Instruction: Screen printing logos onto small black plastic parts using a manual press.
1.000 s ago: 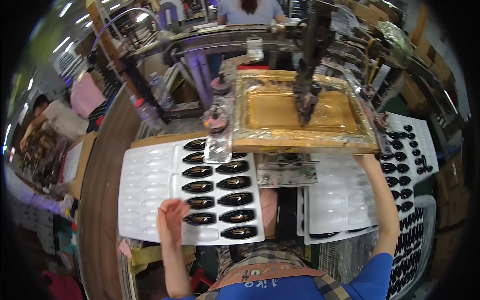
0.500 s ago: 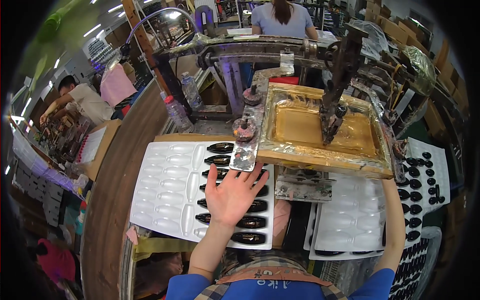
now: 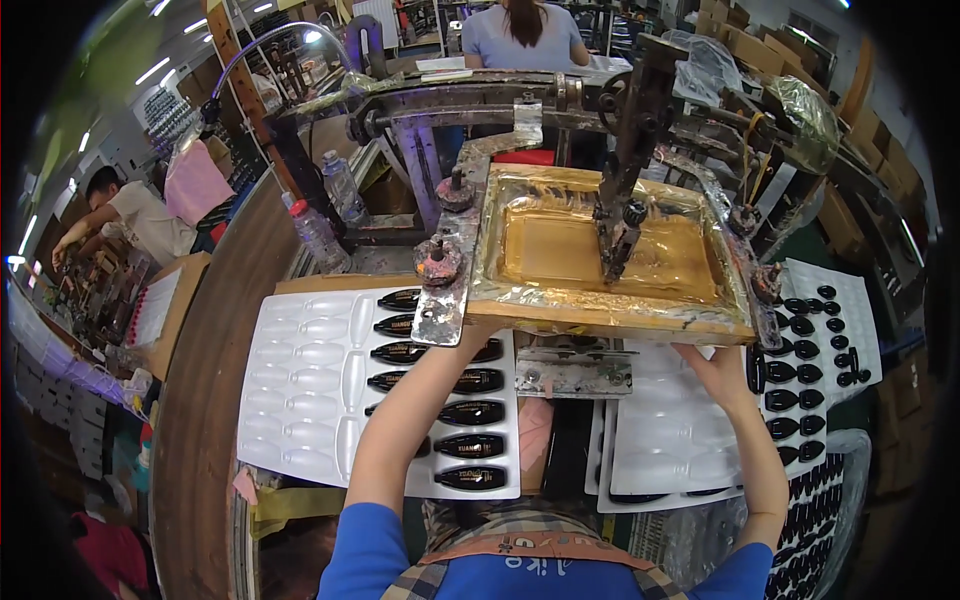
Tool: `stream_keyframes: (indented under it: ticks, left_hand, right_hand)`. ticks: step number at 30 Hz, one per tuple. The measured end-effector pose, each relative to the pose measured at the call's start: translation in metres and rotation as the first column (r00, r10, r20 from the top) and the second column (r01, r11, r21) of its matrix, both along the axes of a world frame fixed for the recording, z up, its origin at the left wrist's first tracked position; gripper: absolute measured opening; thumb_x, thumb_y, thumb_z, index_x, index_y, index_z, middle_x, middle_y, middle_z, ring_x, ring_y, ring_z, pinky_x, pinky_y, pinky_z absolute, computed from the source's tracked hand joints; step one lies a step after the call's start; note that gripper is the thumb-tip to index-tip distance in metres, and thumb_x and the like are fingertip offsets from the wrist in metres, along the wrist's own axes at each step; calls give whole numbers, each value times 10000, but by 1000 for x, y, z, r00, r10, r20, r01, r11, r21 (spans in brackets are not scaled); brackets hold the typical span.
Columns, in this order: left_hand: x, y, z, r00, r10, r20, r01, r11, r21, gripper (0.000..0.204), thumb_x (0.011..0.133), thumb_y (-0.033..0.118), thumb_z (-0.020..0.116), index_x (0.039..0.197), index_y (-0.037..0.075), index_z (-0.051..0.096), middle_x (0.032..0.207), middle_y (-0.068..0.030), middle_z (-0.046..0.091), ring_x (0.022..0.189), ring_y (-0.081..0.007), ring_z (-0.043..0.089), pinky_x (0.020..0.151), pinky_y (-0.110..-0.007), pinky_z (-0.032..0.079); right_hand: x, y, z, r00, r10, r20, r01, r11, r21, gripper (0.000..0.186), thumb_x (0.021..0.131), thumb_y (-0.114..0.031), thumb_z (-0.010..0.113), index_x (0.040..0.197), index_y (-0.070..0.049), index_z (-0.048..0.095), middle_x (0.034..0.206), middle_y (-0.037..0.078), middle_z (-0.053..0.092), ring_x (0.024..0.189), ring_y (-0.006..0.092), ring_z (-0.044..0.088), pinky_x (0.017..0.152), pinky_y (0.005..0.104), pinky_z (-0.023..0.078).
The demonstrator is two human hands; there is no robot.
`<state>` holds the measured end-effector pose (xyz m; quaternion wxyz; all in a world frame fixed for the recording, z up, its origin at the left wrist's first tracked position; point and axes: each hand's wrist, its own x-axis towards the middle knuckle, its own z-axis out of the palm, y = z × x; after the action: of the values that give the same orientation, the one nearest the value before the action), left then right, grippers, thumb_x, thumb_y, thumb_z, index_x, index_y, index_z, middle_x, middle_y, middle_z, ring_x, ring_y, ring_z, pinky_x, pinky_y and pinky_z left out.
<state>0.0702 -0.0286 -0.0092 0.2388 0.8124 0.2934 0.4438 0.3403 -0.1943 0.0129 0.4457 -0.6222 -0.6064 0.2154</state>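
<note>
My left hand reaches under the near left edge of the screen-printing frame (image 3: 600, 315); only my left wrist (image 3: 468, 345) shows, and its fingers are hidden. Beneath that forearm lies a white moulded tray (image 3: 300, 375) with a column of glossy black oval parts (image 3: 472, 412) bearing gold print. My right hand (image 3: 718, 375) is at the frame's near right edge, above a second white tray (image 3: 665, 440). Its thumb stands apart from the palm, while the other fingers pass out of sight under the frame. Between the hands sits a stained metal fixture (image 3: 573, 375) below the frame.
A dark metal squeegee arm (image 3: 640, 130) stands over the amber screen. Loose black parts (image 3: 795, 372) lie on a white sheet at the right. Plastic bottles (image 3: 318, 238) stand at the left beside a curved wooden bench (image 3: 205, 330). Other people (image 3: 525, 40) work farther off.
My left hand has gone from over the printed parts, palm up and fingers spread, forward and under the frame. My right hand has come partly into sight. The view has shifted slightly.
</note>
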Motion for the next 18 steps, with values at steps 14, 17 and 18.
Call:
stream_keyframes:
  ticks: [14,17,18]
  left_hand:
    - [-97,-36,-1,770,259,584,79,869,-489,241,800,25,527,1038,-13,513,980,-96,579,907,-129,541,763,-224,426]
    - [-158,-110,-31,720,511,469,-167,784,-598,298,808,25,516,1100,15,457,991,-89,548,894,-134,529,765,-230,425]
    - [-172,-133,-42,686,565,459,-211,757,-618,284,795,-21,512,1072,-11,448,923,-119,577,873,-154,550,753,-236,438]
  right_hand:
    - [-91,38,4,897,190,398,-173,982,-78,509,775,-448,546,1092,-52,512,1002,175,559,969,337,504,832,360,391]
    - [-89,36,10,935,225,273,-156,955,-252,514,766,-427,567,1089,-32,506,1053,193,528,992,326,493,838,343,388]
    - [-85,34,9,919,243,311,-196,965,-175,488,774,-381,574,1080,-7,502,1073,204,515,1011,332,480,856,340,374]
